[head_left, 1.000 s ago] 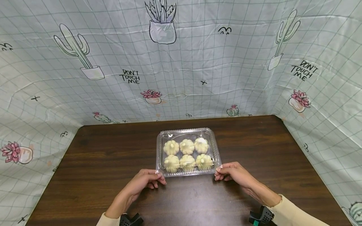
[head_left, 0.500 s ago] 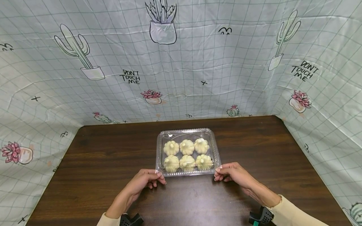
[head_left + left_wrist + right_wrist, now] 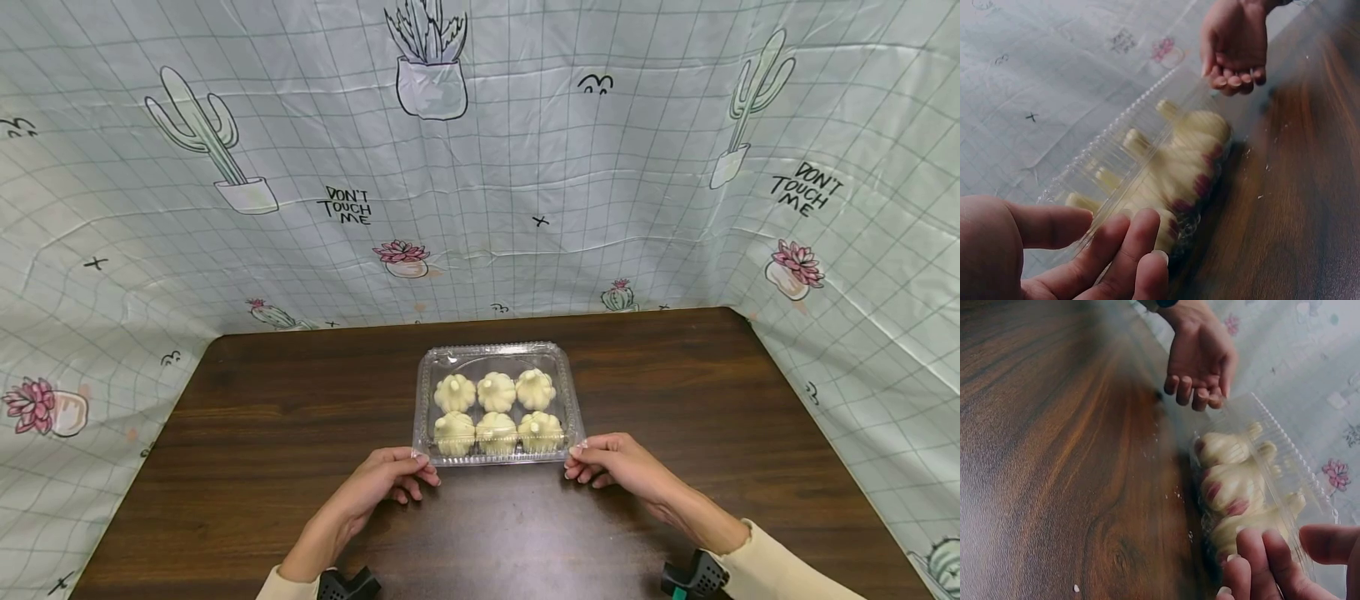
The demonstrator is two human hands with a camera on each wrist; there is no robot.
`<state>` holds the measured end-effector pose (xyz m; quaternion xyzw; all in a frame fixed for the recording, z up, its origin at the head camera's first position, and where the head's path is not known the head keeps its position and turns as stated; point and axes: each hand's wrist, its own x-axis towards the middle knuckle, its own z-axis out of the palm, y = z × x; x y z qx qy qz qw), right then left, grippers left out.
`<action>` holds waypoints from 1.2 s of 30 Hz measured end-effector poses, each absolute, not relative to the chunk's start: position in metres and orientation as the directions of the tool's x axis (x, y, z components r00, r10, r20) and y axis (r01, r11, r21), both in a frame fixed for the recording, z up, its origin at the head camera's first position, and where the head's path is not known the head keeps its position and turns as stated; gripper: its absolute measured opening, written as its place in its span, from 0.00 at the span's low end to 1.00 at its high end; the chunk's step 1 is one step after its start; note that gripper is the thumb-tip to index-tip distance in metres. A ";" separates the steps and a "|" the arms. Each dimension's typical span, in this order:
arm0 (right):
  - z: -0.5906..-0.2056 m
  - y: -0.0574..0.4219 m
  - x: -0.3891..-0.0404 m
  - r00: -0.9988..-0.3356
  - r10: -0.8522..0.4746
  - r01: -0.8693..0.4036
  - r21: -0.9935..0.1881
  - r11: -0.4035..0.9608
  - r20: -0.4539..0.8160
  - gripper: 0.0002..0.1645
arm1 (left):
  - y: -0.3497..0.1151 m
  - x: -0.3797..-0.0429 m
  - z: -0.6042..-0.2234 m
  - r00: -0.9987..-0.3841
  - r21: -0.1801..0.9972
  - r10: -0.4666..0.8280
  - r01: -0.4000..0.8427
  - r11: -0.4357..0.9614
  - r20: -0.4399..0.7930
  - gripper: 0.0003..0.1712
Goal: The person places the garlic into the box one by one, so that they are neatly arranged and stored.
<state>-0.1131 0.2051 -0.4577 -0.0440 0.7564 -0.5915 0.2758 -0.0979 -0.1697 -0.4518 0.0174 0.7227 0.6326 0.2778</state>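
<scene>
A clear plastic clamshell container (image 3: 494,459) lies near the middle of the table in the head view. Several cream-coloured garlic bulbs (image 3: 497,392) sit inside in two rows, stems up. Purplish patches show low on the bulbs (image 3: 1175,165) in the left wrist view. My left hand (image 3: 386,479) pinches the container's rim at the near left corner between thumb and fingers. At the near right corner my right hand (image 3: 622,467) pinches the same rim, its other fingers loosely bent below.
Dark brown wooden table (image 3: 285,400) extends around the container. A pale checked cloth (image 3: 480,183) with cactus prints hangs behind and along both sides. Small white crumbs (image 3: 1076,588) dot the wood in the right wrist view. Each wrist wears a black device (image 3: 693,573).
My right hand has shifted slightly left, and the container's near edge sits a little farther from me. Both hands keep their hold at the corners.
</scene>
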 end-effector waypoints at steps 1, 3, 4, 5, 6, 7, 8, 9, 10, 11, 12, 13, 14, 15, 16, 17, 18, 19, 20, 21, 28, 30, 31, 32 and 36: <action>-0.457 0.205 -0.113 -0.841 -0.398 0.258 -0.919 0.298 -0.366 0.19 | -0.170 -0.098 -0.452 -0.845 0.924 0.377 -0.325 0.200 -0.379 0.17; -0.456 0.205 -0.113 -0.837 -0.406 0.256 -0.918 0.302 -0.367 0.19 | -0.170 -0.098 -0.452 -0.845 0.925 0.378 -0.323 0.202 -0.378 0.17; -0.455 0.205 -0.113 -0.835 -0.409 0.254 -0.918 0.305 -0.367 0.20 | -0.170 -0.098 -0.452 -0.846 0.925 0.379 -0.321 0.202 -0.376 0.18; -0.455 0.205 -0.113 -0.833 -0.414 0.251 -0.918 0.307 -0.367 0.20 | -0.170 -0.098 -0.452 -0.846 0.926 0.380 -0.320 0.202 -0.375 0.18; -0.454 0.205 -0.113 -0.832 -0.418 0.249 -0.918 0.309 -0.366 0.20 | -0.171 -0.098 -0.452 -0.846 0.926 0.380 -0.320 0.202 -0.375 0.18; -0.454 0.205 -0.113 -0.831 -0.421 0.246 -0.919 0.310 -0.364 0.21 | -0.171 -0.098 -0.452 -0.845 0.926 0.380 -0.320 0.201 -0.375 0.18; -0.454 0.205 -0.114 -0.829 -0.425 0.243 -0.919 0.311 -0.363 0.21 | -0.171 -0.098 -0.452 -0.845 0.926 0.380 -0.320 0.201 -0.375 0.18; -0.454 0.205 -0.114 -0.827 -0.430 0.239 -0.919 0.312 -0.361 0.21 | -0.171 -0.098 -0.452 -0.846 0.926 0.380 -0.319 0.201 -0.374 0.18; -0.454 0.206 -0.114 -0.826 -0.434 0.237 -0.920 0.313 -0.360 0.21 | -0.171 -0.098 -0.452 -0.846 0.926 0.381 -0.318 0.202 -0.374 0.18; -0.454 0.206 -0.114 -0.825 -0.437 0.234 -0.920 0.314 -0.359 0.22 | -0.171 -0.098 -0.452 -0.846 0.926 0.381 -0.318 0.202 -0.373 0.18; -0.454 0.207 -0.114 -0.824 -0.440 0.232 -0.920 0.315 -0.358 0.22 | -0.171 -0.098 -0.451 -0.846 0.926 0.381 -0.318 0.203 -0.374 0.18; -0.454 0.207 -0.115 -0.822 -0.443 0.230 -0.920 0.317 -0.358 0.22 | -0.171 -0.098 -0.451 -0.846 0.926 0.381 -0.317 0.203 -0.373 0.18; -0.454 0.208 -0.115 -0.821 -0.445 0.229 -0.920 0.319 -0.358 0.22 | -0.171 -0.098 -0.451 -0.846 0.926 0.381 -0.317 0.204 -0.373 0.19; -0.454 0.208 -0.116 -0.820 -0.445 0.229 -0.920 0.319 -0.359 0.22 | -0.171 -0.098 -0.451 -0.846 0.926 0.381 -0.317 0.205 -0.374 0.19; -0.454 0.208 -0.116 -0.820 -0.445 0.229 -0.919 0.321 -0.359 0.22 | -0.171 -0.098 -0.451 -0.845 0.926 0.381 -0.317 0.205 -0.374 0.19; -0.454 0.209 -0.116 -0.820 -0.445 0.228 -0.918 0.323 -0.360 0.22 | -0.172 -0.098 -0.451 -0.845 0.926 0.382 -0.318 0.205 -0.374 0.20; -0.454 0.209 -0.117 -0.820 -0.444 0.227 -0.918 0.324 -0.360 0.22 | -0.172 -0.098 -0.450 -0.845 0.926 0.382 -0.318 0.205 -0.375 0.20; -0.454 0.209 -0.117 -0.820 -0.444 0.228 -0.917 0.326 -0.361 0.22 | -0.172 -0.098 -0.451 -0.845 0.926 0.382 -0.317 0.205 -0.374 0.20; -0.454 0.210 -0.117 -0.820 -0.443 0.227 -0.917 0.328 -0.362 0.22 | -0.172 -0.098 -0.451 -0.845 0.926 0.382 -0.318 0.205 -0.374 0.20; -0.453 0.210 -0.117 -0.821 -0.442 0.225 -0.916 0.332 -0.362 0.22 | -0.172 -0.098 -0.451 -0.845 0.925 0.382 -0.319 0.204 -0.375 0.21; -0.448 0.218 -0.117 -0.833 -0.444 0.167 -0.916 0.366 -0.329 0.23 | -0.176 -0.097 -0.452 -0.842 0.926 0.387 -0.319 0.203 -0.375 0.22; -0.447 0.221 -0.118 -0.843 -0.432 0.146 -0.910 0.388 -0.320 0.23 | -0.178 -0.097 -0.452 -0.843 0.926 0.385 -0.318 0.205 -0.375 0.22; -0.446 0.223 -0.119 -0.849 -0.423 0.140 -0.905 0.401 -0.318 0.23 | -0.179 -0.098 -0.452 -0.844 0.926 0.385 -0.315 0.206 -0.373 0.22; -0.446 0.225 -0.120 -0.854 -0.415 0.131 -0.901 0.413 -0.315 0.23 | -0.181 -0.098 -0.452 -0.845 0.927 0.384 -0.314 0.207 -0.372 0.22; -0.443 0.235 -0.124 -0.879 -0.369 0.113 -0.883 0.455 -0.303 0.23 | -0.186 -0.099 -0.450 -0.851 0.923 0.364 -0.314 0.222 -0.378 0.23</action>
